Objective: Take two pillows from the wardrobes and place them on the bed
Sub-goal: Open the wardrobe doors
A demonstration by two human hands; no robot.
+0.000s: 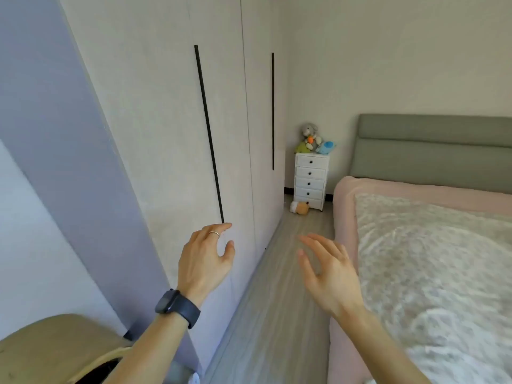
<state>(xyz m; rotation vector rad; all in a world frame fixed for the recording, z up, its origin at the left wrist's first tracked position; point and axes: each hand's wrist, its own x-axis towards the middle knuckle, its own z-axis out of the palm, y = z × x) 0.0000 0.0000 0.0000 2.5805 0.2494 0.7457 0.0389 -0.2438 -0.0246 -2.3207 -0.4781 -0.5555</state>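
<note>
Left grip (206, 256) is open, fingers loosely spread, holding nothing; index tip sits just under the bottom end of the near handle (209, 134), the long black strip on the near wardrobe door (155, 120). Can't tell if the tip touches the door panel. Right grip (327, 273) is also open and empty, hanging over the floor (277, 314) well right of the near handle, between it and the bed (429, 259). Pillows: none in view. Both doors I can see are closed, so I judge they're inside, behind this door or the next one, whose far handle (273, 112) stands beyond the near handle. Key relation: the near handle's long axis is vertical, running up and away from my left grip, so the left is plainly the nearer one and only needs to curl round the strip's lower end, then pull off the door face toward the bed side. My guess is the door swings into the narrow floor lane right of the near handle, so the right grip should keep out of that sweep. Bed lies right of the near handle, bare of pillows in the part I see. Step: opening the first door; task barely begun.
</note>
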